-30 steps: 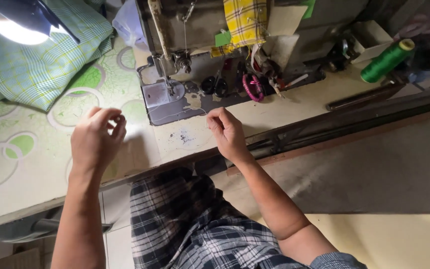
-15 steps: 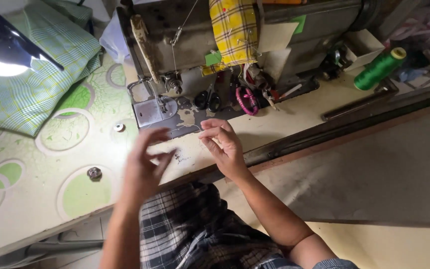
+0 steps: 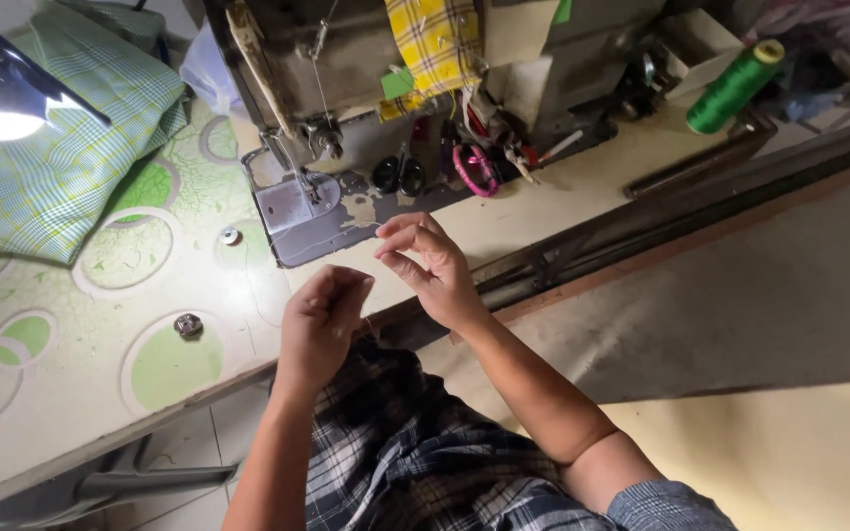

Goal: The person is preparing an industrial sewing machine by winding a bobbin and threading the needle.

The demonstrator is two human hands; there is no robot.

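**Two hands pinch a thread at the sewing machine**

Both hands hover over the front edge of the surface (image 3: 71,393), close together but not touching. The left hand (image 3: 322,324) is curled, fingers bent inward toward the thumb, and a thin thread (image 3: 371,327) shows just beside it; whether the fingers actually grip it cannot be told. The right hand (image 3: 430,270) is half closed, thumb and forefinger pinched together as if on the same thread, the other fingers loosely spread.

Just behind the hands sits the sewing machine (image 3: 346,59), its metal plate (image 3: 292,206) near the right hand. A bobbin (image 3: 230,236) lies on the surface left of the plate, and a second small metal piece (image 3: 188,325) lies nearer the edge. Green checked cloth (image 3: 61,167) is heaped at far left. Scissors (image 3: 398,174) and pink-handled snips (image 3: 476,169) rest behind the plate. A green thread spool (image 3: 735,88) stands well apart at far right. A yellow checked cloth (image 3: 435,44) hangs on the machine.
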